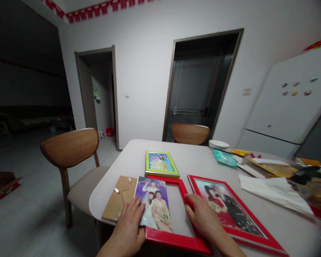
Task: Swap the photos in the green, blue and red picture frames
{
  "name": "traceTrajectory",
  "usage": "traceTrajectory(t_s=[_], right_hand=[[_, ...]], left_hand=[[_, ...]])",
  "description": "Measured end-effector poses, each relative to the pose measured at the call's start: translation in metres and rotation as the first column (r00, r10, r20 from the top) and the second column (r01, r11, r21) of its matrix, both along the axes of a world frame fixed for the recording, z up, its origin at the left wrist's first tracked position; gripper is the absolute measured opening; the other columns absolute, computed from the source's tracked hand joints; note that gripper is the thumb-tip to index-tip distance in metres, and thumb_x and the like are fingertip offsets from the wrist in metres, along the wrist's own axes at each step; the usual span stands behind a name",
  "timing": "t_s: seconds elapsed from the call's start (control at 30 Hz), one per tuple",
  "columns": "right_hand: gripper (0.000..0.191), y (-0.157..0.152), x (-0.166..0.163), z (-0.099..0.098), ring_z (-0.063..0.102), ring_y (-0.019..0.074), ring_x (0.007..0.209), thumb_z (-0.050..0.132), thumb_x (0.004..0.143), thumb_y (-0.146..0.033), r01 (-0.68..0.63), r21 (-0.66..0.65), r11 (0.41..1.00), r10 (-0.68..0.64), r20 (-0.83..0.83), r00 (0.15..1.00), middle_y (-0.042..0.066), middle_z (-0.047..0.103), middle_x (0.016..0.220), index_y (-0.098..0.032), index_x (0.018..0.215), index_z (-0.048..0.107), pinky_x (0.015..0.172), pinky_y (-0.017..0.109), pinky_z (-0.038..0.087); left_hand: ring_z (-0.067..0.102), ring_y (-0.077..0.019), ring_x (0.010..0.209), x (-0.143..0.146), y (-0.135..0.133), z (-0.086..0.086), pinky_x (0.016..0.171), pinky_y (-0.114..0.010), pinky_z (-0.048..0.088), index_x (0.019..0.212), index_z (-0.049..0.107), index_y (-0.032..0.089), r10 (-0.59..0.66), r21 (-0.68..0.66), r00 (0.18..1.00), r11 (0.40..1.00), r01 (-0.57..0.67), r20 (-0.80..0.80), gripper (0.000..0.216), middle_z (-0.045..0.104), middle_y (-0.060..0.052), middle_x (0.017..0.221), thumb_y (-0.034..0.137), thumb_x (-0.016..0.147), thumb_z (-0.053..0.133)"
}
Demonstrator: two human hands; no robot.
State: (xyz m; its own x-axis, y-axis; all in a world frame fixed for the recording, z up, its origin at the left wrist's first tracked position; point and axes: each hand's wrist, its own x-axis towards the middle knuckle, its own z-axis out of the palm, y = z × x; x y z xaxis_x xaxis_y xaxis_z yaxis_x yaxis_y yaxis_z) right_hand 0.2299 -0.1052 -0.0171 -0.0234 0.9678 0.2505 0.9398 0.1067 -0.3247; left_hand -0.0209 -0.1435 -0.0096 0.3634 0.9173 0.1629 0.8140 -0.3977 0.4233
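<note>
An empty red picture frame point(182, 241) lies at the table's near edge. A loose photo of a couple point(154, 203) rests across its left side. My left hand point(130, 223) lies flat with fingers spread on the photo's left edge and the brown backing board point(120, 198). My right hand point(202, 214) grips the frame's right rail, fingers curled over it. To the right lies a second red frame point(230, 210) with a photo in it. A green frame point(160, 163) with a photo sits behind.
Two wooden chairs point(69, 148) point(190, 132) stand at the left and far side of the white table point(192, 160). White paper point(273, 191), a white bowl point(218, 144), a teal packet point(224, 157) and clutter crowd the right. A white fridge point(289, 107) stands behind.
</note>
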Motion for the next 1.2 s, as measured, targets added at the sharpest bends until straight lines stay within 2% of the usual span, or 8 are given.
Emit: traceTrajectory(t_s=[0.2, 0.37, 0.5, 0.6, 0.73, 0.9, 1.07, 1.2], right_hand=[[0.037, -0.007, -0.026, 0.002, 0.048, 0.0211, 0.102, 0.041, 0.073, -0.023, -0.119, 0.021, 0.993, 0.121, -0.082, 0.989, 0.012, 0.056, 0.109, -0.012, 0.106, 0.056, 0.090, 0.030, 0.033], [0.036, -0.006, -0.037, 0.002, 0.054, 0.0195, 0.092, 0.041, 0.074, -0.028, -0.212, 0.002, 0.977, 0.204, -0.279, 0.938, 0.010, 0.061, 0.099, -0.014, 0.101, 0.059, 0.082, 0.028, 0.038], [0.039, -0.003, -0.034, 0.009, 0.057, 0.0194, 0.086, 0.042, 0.072, -0.030, -0.182, 0.061, 0.981, 0.188, -0.488, 0.852, 0.011, 0.063, 0.097, -0.013, 0.103, 0.057, 0.077, 0.031, 0.042], [0.036, -0.001, -0.036, 0.014, 0.058, 0.0193, 0.083, 0.045, 0.069, -0.031, -0.158, 0.036, 0.987, 0.142, -0.660, 0.738, 0.010, 0.064, 0.092, -0.014, 0.099, 0.059, 0.073, 0.031, 0.044], [0.034, 0.003, -0.049, 0.010, 0.058, 0.0151, 0.067, 0.048, 0.068, -0.032, -0.251, -0.121, 0.960, 0.032, -0.847, 0.530, 0.008, 0.065, 0.081, -0.012, 0.093, 0.059, 0.055, 0.025, 0.044], [0.030, 0.004, -0.069, 0.002, 0.056, 0.0094, 0.052, 0.056, 0.066, -0.038, -0.358, -0.275, 0.892, -0.193, -0.949, 0.249, 0.006, 0.063, 0.070, -0.011, 0.078, 0.057, 0.046, 0.020, 0.039], [0.033, -0.005, -0.080, 0.006, 0.061, 0.0140, 0.059, 0.053, 0.070, -0.041, -0.400, -0.296, 0.867, -0.329, -0.944, -0.016, 0.008, 0.065, 0.073, -0.012, 0.085, 0.052, 0.052, 0.024, 0.045], [0.028, -0.010, -0.080, 0.018, 0.062, 0.0160, 0.072, 0.056, 0.068, -0.035, -0.323, -0.097, 0.941, -0.186, -0.949, -0.254, 0.005, 0.066, 0.079, -0.015, 0.087, 0.052, 0.063, 0.027, 0.048]], left_hand=[[0.033, -0.0243, 0.119, 0.008, 0.005, -0.004, 0.099, -0.040, 0.027, 0.117, 0.046, 0.014, -0.049, 0.065, 0.988, 0.996, 0.059, -0.147, 0.051, 0.039, -0.011, 0.128, 0.013, 0.066, 0.044], [0.047, -0.0236, 0.108, 0.004, 0.017, -0.026, 0.090, -0.040, 0.040, 0.112, 0.050, 0.016, -0.090, 0.346, 0.974, 0.925, 0.159, -0.207, 0.044, 0.051, -0.011, 0.118, 0.007, 0.070, 0.040], [0.053, -0.0198, 0.101, -0.006, 0.024, -0.019, 0.084, -0.035, 0.046, 0.109, 0.051, 0.015, -0.071, 0.553, 0.997, 0.830, 0.076, -0.030, 0.039, 0.058, -0.010, 0.109, 0.008, 0.075, 0.033], [0.059, -0.0177, 0.092, -0.010, 0.028, 0.001, 0.079, -0.028, 0.049, 0.105, 0.053, 0.014, 0.020, 0.508, 0.969, 0.849, -0.146, 0.245, 0.034, 0.063, -0.009, 0.101, 0.014, 0.080, 0.031], [0.061, -0.0211, 0.085, -0.008, 0.031, 0.020, 0.074, -0.030, 0.049, 0.101, 0.056, 0.011, 0.183, 0.328, 0.813, 0.849, -0.414, 0.552, 0.035, 0.065, -0.011, 0.094, 0.028, 0.082, 0.032], [0.056, -0.0240, 0.095, 0.002, 0.026, 0.028, 0.083, -0.034, 0.043, 0.099, 0.057, 0.012, 0.188, 0.180, 0.609, 0.853, -0.490, 0.771, 0.036, 0.063, -0.011, 0.099, 0.035, 0.077, 0.040], [0.058, -0.0221, 0.088, 0.023, 0.017, 0.034, 0.077, -0.032, 0.045, 0.095, 0.056, 0.014, 0.152, -0.039, 0.303, 0.936, -0.350, 0.941, 0.032, 0.064, -0.006, 0.090, 0.036, 0.074, 0.047], [0.058, -0.0209, 0.085, 0.044, 0.011, 0.031, 0.076, -0.030, 0.045, 0.093, 0.055, 0.013, 0.129, -0.101, 0.168, 0.981, -0.166, 0.977, 0.029, 0.064, -0.006, 0.088, 0.034, 0.074, 0.049]])
